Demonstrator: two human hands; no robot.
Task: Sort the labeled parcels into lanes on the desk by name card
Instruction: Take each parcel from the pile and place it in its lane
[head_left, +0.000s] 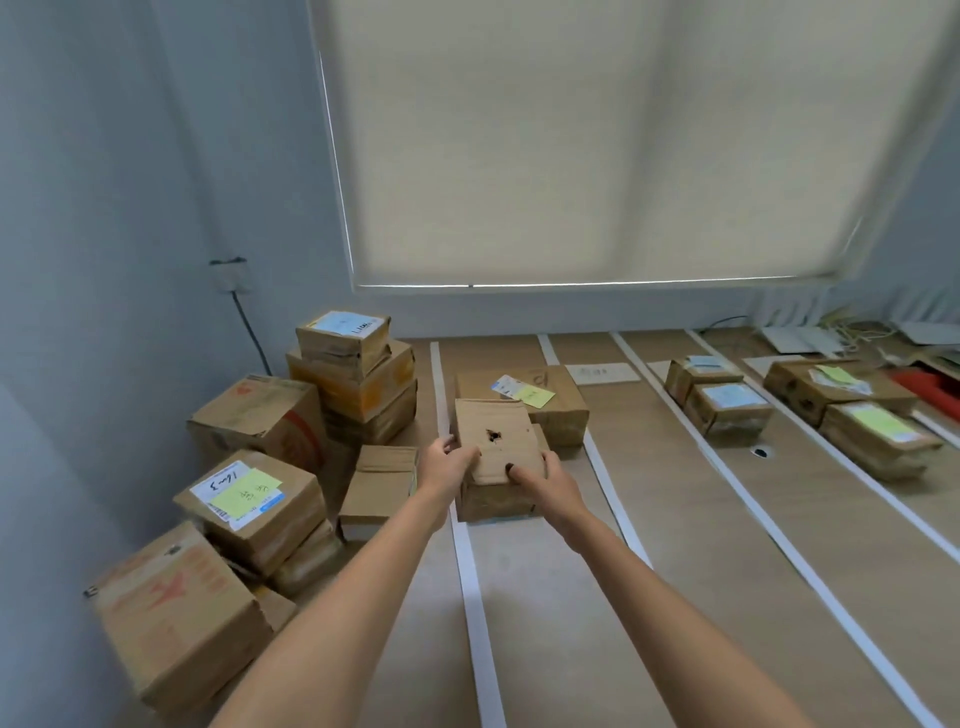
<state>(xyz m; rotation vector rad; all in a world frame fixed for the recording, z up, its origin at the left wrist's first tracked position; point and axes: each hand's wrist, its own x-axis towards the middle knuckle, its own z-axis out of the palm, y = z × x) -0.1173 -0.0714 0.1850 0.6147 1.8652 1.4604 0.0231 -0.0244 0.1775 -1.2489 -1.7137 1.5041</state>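
Observation:
A small brown cardboard parcel (496, 441) with a torn hole in its upturned face is gripped from both sides, my left hand (448, 462) on its left edge and my right hand (545, 480) on its near right corner. It rests tilted on another brown parcel (493, 501) in the leftmost lane of the desk (545, 597). Behind it in the same lane lies a larger parcel (550, 405) with a white label and a yellow note. White tape strips (478, 623) mark the lanes. A white name card (602, 372) lies at the far end of the neighbouring lane.
Several unsorted parcels are stacked at the left against the wall, one with a yellow note (249, 499). Two parcels (727, 410) sit in a middle lane, two more (878, 431) further right. Papers and cables clutter the far right corner. A round cable hole (760, 452) is in the desk.

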